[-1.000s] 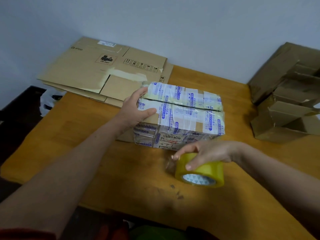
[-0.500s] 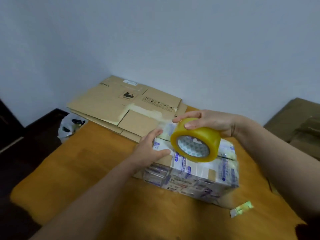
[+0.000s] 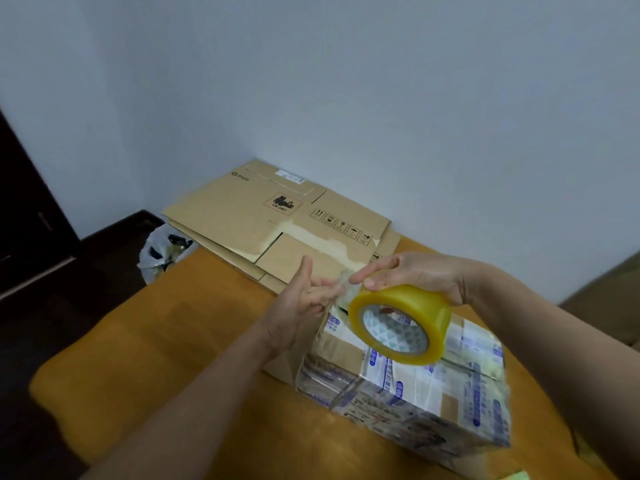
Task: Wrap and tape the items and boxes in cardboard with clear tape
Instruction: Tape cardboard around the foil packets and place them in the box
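From the head view, both forearms reach in from the bottom edge and meet above a cardboard box [image 3: 433,393] that sits on the orange-brown wooden table [image 3: 173,341], towards its right side. The box is already banded with clear tape over blue-printed strips. The right hand [image 3: 415,275] comes in from the right with the wrist bent. Its fingers are curled over the top of a yellowish roll of clear tape [image 3: 408,299], gripping it in the air just above the box's far left corner, with the patterned core facing the camera. The left hand [image 3: 301,303] is raised just beside the roll, palm turned towards it and index finger pointing up. Its thumb and other fingers pinch the tape's free end [image 3: 341,291], a short, blurred translucent strip running to the roll. Behind the hands, flattened cardboard boxes [image 3: 270,216] lie at the table's far edge against the pale wall. A plastic bag [image 3: 162,251] sits off the table's left corner, and more brown cardboard [image 3: 606,299] shows at the right edge.
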